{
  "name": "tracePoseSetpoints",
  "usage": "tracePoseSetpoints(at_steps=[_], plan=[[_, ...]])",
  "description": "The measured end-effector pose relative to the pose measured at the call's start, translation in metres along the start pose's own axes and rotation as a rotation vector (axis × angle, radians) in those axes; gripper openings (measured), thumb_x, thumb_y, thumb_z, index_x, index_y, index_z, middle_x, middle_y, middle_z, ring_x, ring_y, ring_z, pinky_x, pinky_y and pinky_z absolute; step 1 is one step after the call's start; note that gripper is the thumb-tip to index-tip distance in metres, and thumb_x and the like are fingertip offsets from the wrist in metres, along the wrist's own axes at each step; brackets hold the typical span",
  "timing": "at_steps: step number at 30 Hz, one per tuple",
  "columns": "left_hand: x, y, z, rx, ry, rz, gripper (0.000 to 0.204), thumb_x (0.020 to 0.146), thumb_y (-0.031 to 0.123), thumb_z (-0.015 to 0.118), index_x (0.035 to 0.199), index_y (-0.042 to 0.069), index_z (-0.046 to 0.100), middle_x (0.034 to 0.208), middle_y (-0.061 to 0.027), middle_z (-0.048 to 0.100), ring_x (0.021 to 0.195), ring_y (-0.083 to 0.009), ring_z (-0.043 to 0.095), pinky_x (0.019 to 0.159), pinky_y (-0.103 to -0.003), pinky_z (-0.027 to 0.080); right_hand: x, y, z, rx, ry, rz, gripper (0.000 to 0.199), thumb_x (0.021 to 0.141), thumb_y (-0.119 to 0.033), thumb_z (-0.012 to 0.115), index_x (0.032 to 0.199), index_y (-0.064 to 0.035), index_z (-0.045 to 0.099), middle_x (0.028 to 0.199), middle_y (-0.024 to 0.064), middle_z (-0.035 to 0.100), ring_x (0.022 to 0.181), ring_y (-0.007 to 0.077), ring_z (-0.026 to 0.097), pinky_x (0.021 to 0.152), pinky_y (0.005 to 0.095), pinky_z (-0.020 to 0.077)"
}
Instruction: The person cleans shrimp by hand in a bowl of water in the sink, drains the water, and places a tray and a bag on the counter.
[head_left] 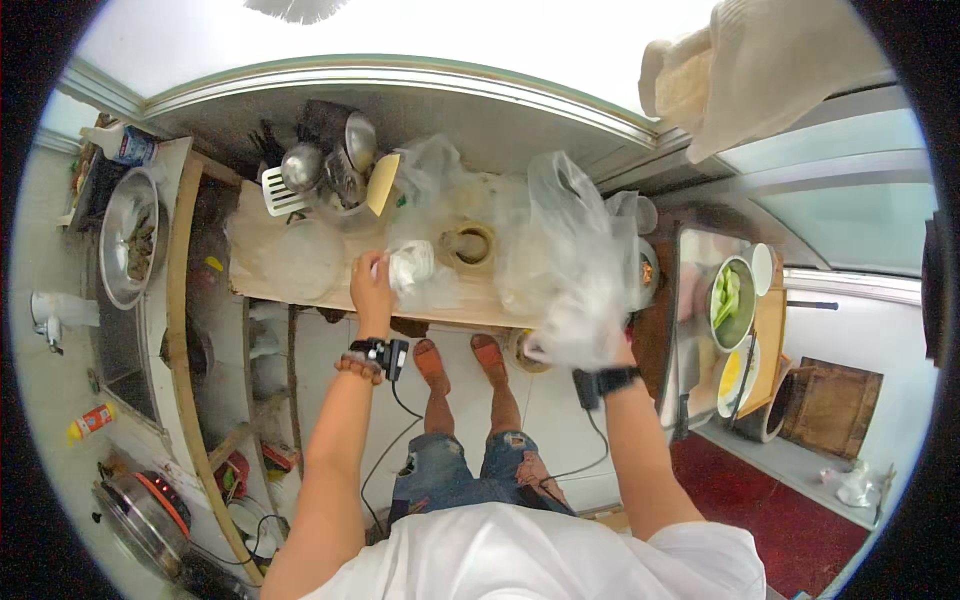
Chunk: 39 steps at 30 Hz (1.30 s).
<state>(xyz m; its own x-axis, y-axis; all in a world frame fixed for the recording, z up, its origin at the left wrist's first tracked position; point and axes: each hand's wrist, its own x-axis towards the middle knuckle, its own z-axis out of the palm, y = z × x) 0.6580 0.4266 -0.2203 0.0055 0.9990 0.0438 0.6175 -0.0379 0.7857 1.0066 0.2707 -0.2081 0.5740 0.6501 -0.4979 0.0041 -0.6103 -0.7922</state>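
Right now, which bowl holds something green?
The round bowl at right, with green vegetables; the metal basin at far left holds dark pieces, the dish below the bowl yellow food.

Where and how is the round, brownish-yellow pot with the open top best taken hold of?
I would grip the round, brownish-yellow pot around its outer wall, just under the rim, coming from the near side: its open mouth faces up, with a white, crumpled bundle to its left and a clear plastic bag to its right.
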Motion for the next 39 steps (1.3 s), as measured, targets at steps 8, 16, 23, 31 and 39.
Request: tracePoseSetpoints(at_steps=[8, 16, 23, 31, 39], plan=[[-0.04, -0.003, -0.055, -0.38, 0.156, -0.176, 0.019, 0.093, 0.02, 0.049, 0.098, 0.001, 0.051, 0.097, -0.0091, 0.055, 0.089, -0.0152, 0.049, 0.077, -0.028, 0.041, 0.086, 0.022, 0.056, 0.1, 0.179, -0.173, 0.033, 0.081, -0.008, 0.058, 0.112, 0.0011, 0.048, 0.099, 0.0134, 0.058, 0.097, 0.022, 0.054, 0.087, 0.0354, 0.0428], [-0.072, 0.004, -0.085, -0.914, 0.149, -0.472, 0.018, 0.094, 0.022, 0.046, 0.099, 0.005, 0.049, 0.089, -0.001, 0.051, 0.081, -0.0087, 0.05, 0.071, -0.023, 0.043, -0.046, -0.134, -0.04, 0.762, -0.024, -0.14, 0.033, 0.089, -0.022, 0.047, 0.112, -0.0001, 0.055, 0.104, 0.0105, 0.061, 0.094, 0.02, 0.059, 0.082, 0.0332, 0.0492], [-0.123, 0.029, -0.141, -1.143, -0.254, -0.561, 0.013, 0.089, 0.017, 0.054, 0.096, 0.007, 0.056, 0.088, 0.0001, 0.058, 0.077, -0.0084, 0.057, 0.069, -0.022, 0.048, -0.113, -0.066, -0.007, 0.588, -0.388, -0.056, 0.028, 0.086, -0.016, 0.049, 0.109, 0.0005, 0.055, 0.105, 0.0108, 0.06, 0.095, 0.02, 0.058, 0.083, 0.0331, 0.0487], [-0.179, 0.065, -0.121, -0.994, -0.666, -0.535, 0.064, 0.081, 0.007, 0.061, 0.136, 0.009, 0.029, 0.128, -0.0089, 0.044, 0.118, -0.019, 0.042, 0.098, -0.034, 0.036, -0.208, -0.045, 0.166, 0.585, -0.779, 0.064, 0.026, 0.079, -0.013, 0.06, 0.103, -0.0034, 0.055, 0.105, 0.0087, 0.055, 0.094, 0.0187, 0.055, 0.081, 0.0322, 0.0458], [-0.223, 0.004, -0.157, -1.331, -0.588, -0.94, 0.046, 0.082, 0.009, 0.06, 0.124, 0.002, 0.042, 0.11, -0.0089, 0.057, 0.097, -0.0175, 0.056, 0.085, -0.031, 0.047, -0.223, -0.046, 0.201, -0.346, -1.109, -0.648, 0.02, 0.086, -0.015, 0.053, 0.102, -0.0045, 0.049, 0.094, 0.0093, 0.049, 0.091, 0.0202, 0.048, 0.082, 0.0295, 0.0399]])
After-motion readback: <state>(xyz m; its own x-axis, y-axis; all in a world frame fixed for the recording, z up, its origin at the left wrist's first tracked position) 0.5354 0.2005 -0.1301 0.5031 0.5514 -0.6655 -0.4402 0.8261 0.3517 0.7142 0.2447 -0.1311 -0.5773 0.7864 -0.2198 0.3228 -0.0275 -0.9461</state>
